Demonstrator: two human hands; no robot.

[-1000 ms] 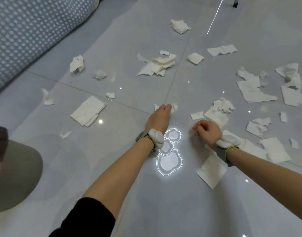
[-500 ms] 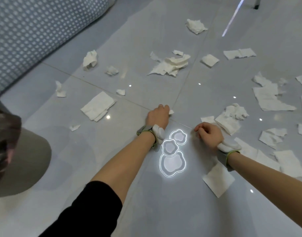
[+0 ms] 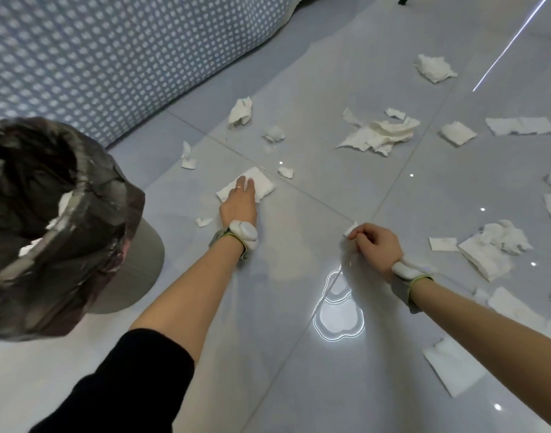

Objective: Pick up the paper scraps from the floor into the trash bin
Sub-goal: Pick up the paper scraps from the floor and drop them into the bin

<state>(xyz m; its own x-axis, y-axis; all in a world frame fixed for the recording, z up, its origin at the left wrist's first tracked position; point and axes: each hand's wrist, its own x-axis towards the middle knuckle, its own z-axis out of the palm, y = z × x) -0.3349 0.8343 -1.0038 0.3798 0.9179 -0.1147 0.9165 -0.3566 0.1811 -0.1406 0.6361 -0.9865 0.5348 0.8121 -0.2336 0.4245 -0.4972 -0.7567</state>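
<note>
With the left hand (image 3: 238, 205) lying flat and open on the folded sheet (image 3: 258, 185) beside the bin (image 3: 68, 226), and the right hand (image 3: 377, 245) pinching a scrap (image 3: 350, 229), curl the fingers under the sheet's edge before lifting.

Left hand (image 3: 239, 204) flat on folded paper (image 3: 258, 182), lined bin (image 3: 58, 226) alongside.

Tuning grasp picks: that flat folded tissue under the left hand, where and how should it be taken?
Grip the folded tissue at its right edge, coming from above. It lies flat on the floor, so pinch that bare edge; the left hand already covers its middle, fingers spread flat on it.
</note>
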